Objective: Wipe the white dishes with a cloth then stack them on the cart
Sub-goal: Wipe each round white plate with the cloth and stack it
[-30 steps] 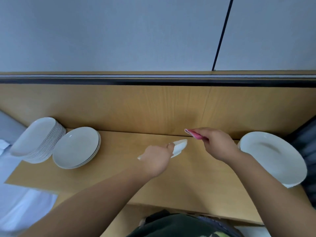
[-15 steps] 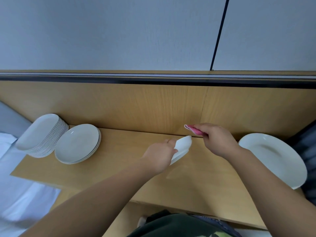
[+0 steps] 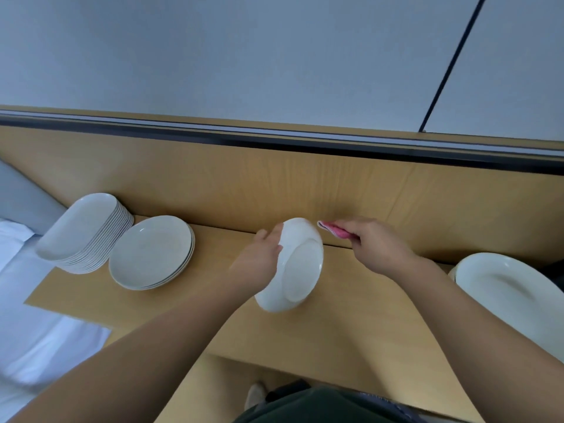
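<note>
Forearms (image 3: 171, 340) bare; dark green garment (image 3: 323, 406) on torso

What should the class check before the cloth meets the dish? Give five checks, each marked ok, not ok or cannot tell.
1. Left hand grips the dish by its rim: ok.
2. Right hand holds the pink cloth: ok.
3. Dish tilted, with its underside showing for wiping: ok.
4. Top of the stack of round plates is bare, ready for another dish: ok.
5. Dish already clean and dry: cannot tell.
</note>
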A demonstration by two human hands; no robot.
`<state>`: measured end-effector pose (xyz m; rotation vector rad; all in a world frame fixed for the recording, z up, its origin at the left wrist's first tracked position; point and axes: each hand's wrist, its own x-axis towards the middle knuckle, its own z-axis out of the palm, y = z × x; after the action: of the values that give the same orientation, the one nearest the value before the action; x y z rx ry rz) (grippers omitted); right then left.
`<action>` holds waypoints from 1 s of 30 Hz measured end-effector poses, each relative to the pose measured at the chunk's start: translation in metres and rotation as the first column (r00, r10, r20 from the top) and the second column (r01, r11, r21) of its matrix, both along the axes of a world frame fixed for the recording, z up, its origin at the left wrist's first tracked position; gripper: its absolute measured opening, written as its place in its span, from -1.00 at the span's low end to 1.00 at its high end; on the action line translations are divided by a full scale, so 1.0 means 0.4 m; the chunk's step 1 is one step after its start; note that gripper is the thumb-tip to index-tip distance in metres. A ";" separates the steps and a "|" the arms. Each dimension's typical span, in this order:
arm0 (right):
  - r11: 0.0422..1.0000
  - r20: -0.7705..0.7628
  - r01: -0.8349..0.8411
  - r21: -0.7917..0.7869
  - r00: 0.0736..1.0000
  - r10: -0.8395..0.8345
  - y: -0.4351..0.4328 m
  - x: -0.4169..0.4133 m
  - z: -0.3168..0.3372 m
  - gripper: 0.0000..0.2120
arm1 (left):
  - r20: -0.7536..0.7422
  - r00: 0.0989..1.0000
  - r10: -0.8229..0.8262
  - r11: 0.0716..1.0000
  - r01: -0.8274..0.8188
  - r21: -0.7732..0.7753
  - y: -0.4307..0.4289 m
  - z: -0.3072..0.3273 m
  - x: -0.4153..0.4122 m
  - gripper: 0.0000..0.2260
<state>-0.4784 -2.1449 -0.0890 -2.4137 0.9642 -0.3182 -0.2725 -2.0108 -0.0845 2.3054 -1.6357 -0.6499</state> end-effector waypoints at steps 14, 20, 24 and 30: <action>0.983 -0.181 -0.180 -0.033 0.968 0.171 0.015 0.364 -0.131 -0.42 | -0.270 0.963 -0.001 0.994 0.030 0.106 0.073 -0.117 0.235 -0.22; 0.965 -0.306 -0.236 0.118 0.916 0.261 0.054 0.434 -0.161 -0.27 | -0.294 0.956 0.014 0.992 0.023 0.122 0.079 -0.158 0.265 -0.23; 0.956 -0.249 -0.223 0.193 0.931 0.268 0.033 0.429 -0.214 -0.26 | -0.323 0.945 0.046 0.991 -0.004 0.131 0.084 -0.178 0.272 -0.23; 0.956 -0.236 -0.055 0.287 0.963 0.127 0.015 0.384 -0.257 -0.26 | -0.374 0.921 0.109 0.986 -0.052 0.159 0.090 -0.195 0.273 -0.22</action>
<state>-0.3247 -2.1389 -0.1918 -2.2619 0.9294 0.1560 -0.1633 -1.9749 -0.1625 2.1496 -1.3445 -1.1504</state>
